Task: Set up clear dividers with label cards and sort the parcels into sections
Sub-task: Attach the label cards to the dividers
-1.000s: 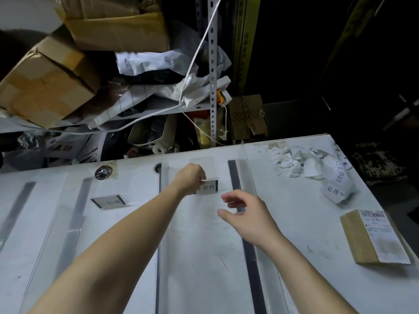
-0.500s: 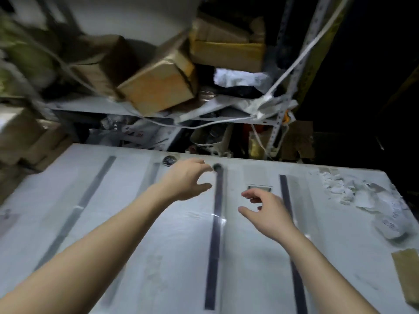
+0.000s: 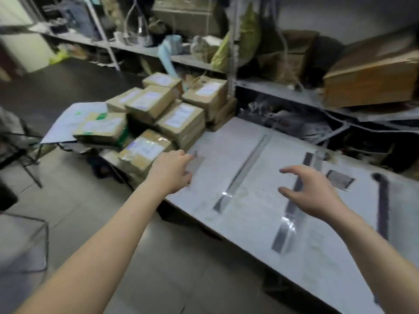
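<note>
A heap of brown cardboard parcels (image 3: 172, 114) with white labels is piled at the left end of the white table (image 3: 254, 223). Clear dividers on dark base strips stand across the table, one (image 3: 242, 175) in the middle and another (image 3: 292, 214) to its right. A label card (image 3: 340, 179) lies flat near the table's far edge. My left hand (image 3: 172, 171) hovers at the table's left edge, fingers loosely spread toward the parcels, holding nothing. My right hand (image 3: 310, 193) floats open above the second divider.
Metal shelving (image 3: 231, 53) crammed with boxes, bags and cables rises behind the table. A large tilted carton (image 3: 369, 80) sits on a shelf at the right. A grey sheet (image 3: 68, 121) lies left of the parcels. Tiled floor spreads at the lower left.
My view has swung left from the dividers to the parcel heap. My left hand let go of the label card and moved to the table's left edge; my right hand followed, open.
</note>
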### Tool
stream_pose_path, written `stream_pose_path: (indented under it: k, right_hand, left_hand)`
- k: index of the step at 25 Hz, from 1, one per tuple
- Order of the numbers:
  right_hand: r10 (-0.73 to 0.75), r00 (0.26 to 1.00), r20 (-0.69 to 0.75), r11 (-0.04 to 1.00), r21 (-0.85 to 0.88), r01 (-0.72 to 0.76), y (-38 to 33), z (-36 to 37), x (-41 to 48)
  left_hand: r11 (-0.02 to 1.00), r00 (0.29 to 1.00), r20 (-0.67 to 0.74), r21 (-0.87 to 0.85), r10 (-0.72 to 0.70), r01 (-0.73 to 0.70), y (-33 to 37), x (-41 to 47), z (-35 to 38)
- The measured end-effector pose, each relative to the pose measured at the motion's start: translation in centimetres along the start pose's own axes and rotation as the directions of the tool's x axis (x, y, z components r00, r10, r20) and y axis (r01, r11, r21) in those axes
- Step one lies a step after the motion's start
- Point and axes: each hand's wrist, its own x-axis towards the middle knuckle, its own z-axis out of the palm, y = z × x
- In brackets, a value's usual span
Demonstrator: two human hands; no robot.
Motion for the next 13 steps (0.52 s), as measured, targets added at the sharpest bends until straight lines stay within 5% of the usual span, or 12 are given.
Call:
stream_pose_path:
  k: [7, 13]
  right_hand:
    - [-0.101, 0.986, 0.136, 0.991, -0.076, 0.112, -10.1, 10.7, 8.8]
    - [-0.113, 0.956, 0.27, 0.971, -0.173, 0.163, -12.1, 20.1, 16.1]
  left_hand:
    - [0.995, 0.988, 0.128, 0.045, -0.091, 0.086, -10.9, 1.6, 5.1]
    - [0.993, 0.961, 0.276, 0.108, 0.018, -0.049, -10.5, 7.6, 10.0]
